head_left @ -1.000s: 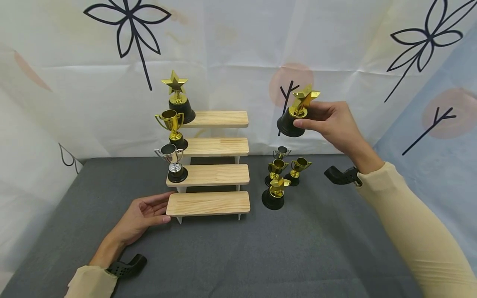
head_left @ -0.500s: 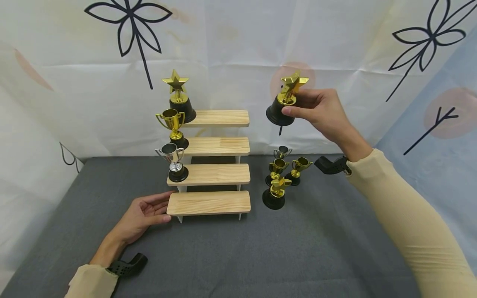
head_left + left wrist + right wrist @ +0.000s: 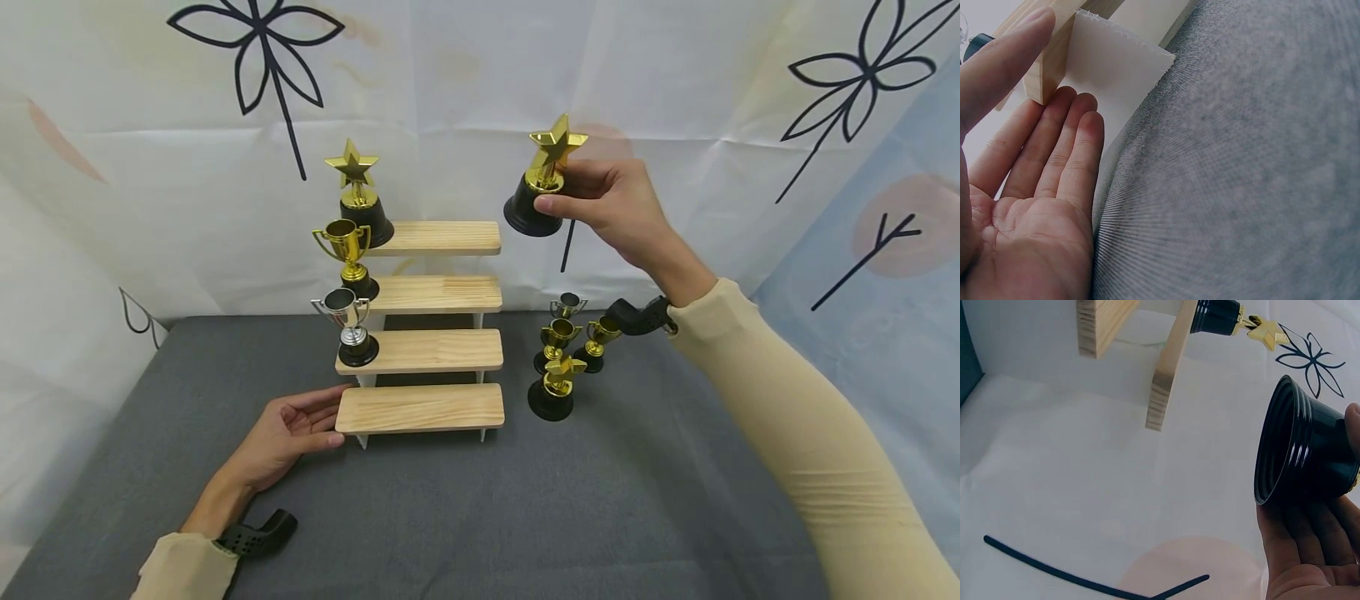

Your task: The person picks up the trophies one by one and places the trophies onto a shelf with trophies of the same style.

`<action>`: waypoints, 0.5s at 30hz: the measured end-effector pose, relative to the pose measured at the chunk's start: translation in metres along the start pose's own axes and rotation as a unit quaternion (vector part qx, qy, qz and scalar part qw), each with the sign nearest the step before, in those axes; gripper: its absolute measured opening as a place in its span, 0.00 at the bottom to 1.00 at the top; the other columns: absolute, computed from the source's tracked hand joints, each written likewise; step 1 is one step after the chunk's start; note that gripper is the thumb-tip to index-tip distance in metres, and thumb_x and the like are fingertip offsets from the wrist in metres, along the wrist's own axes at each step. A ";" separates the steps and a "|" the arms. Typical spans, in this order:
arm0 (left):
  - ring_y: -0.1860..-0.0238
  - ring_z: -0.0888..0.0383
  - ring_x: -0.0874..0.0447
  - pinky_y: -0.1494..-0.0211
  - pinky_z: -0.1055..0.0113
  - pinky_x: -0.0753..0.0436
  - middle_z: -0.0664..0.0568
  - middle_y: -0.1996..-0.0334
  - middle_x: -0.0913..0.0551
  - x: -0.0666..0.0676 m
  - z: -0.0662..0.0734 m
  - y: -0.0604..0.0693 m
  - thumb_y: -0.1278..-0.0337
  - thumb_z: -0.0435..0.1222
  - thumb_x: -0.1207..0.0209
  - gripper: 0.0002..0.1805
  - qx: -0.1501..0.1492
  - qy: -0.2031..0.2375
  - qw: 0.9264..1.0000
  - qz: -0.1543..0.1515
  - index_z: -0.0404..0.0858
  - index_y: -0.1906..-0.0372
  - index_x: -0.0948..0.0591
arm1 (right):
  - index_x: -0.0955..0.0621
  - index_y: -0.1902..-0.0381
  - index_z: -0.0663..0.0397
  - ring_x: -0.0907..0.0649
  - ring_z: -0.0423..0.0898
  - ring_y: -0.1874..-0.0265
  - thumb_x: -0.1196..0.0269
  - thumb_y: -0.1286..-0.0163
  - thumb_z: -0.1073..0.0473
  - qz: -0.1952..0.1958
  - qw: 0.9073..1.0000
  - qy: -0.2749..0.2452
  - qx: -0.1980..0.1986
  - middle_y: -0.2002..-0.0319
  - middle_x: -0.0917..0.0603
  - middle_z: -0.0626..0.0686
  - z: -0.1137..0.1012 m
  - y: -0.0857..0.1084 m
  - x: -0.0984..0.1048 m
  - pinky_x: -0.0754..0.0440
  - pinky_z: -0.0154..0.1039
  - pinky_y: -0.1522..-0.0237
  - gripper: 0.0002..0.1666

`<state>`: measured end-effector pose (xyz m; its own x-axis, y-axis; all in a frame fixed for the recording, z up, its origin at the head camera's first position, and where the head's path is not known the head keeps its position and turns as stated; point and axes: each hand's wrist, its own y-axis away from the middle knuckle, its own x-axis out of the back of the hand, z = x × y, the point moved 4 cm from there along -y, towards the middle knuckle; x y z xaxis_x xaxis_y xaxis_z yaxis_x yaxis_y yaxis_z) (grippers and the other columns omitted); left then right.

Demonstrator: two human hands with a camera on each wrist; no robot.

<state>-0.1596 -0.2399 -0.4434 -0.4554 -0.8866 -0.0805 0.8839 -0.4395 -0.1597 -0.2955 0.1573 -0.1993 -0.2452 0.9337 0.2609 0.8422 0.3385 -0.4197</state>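
Note:
My right hand (image 3: 622, 200) holds a gold star trophy (image 3: 551, 158) by its black base, raised and slightly tilted, right of the top step. In the right wrist view the hollow underside of the trophy's black base (image 3: 1310, 444) shows. My left hand (image 3: 281, 437) is at the left end of the lowest step of a wooden tiered shelf (image 3: 420, 410). Its fingers (image 3: 1047, 150) lie nearly straight against the board's end, the thumb on the other side. Down the shelf's left side stand another star trophy (image 3: 365, 208), a gold cup trophy (image 3: 348, 250) and a silver cup trophy (image 3: 351, 321).
Right of the shelf, on the grey cloth (image 3: 465, 517), several small trophies stand close together: a star trophy (image 3: 553, 396), gold cup trophies (image 3: 559, 335) and a silver cup trophy (image 3: 567, 306). A printed white fabric backdrop (image 3: 465, 92) hangs behind the shelf.
My right hand has carried the star trophy leftward and up, toward the top step; it now tilts less. The left hand and the shelf have stayed in place.

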 end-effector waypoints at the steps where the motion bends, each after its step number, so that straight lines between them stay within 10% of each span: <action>1: 0.36 0.59 0.22 0.34 0.63 0.21 0.52 0.36 0.22 0.000 0.000 0.000 0.44 0.14 0.39 0.39 0.000 -0.001 1.000 0.000 0.12 0.30 0.44 | 0.16 0.44 0.67 0.12 0.48 0.51 0.28 0.38 0.72 -0.005 1.000 -0.015 0.008 0.52 0.12 0.57 0.000 -0.002 -0.003 0.14 0.38 0.44 0.23; 15: 0.35 0.59 0.23 0.34 0.63 0.22 0.52 0.36 0.22 0.001 -0.001 0.000 0.45 0.13 0.39 0.39 -0.001 0.004 1.000 -0.004 0.11 0.30 0.45 | 0.17 0.41 0.65 0.13 0.51 0.49 0.27 0.37 0.70 -0.033 0.999 -0.011 -0.004 0.49 0.13 0.60 0.008 -0.018 -0.034 0.15 0.43 0.42 0.26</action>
<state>-0.1603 -0.2405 -0.4442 -0.4635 -0.8818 -0.0870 0.8799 -0.4463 -0.1632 -0.3061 0.1206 -0.2074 -0.3105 0.9122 0.2674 0.8280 0.3977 -0.3953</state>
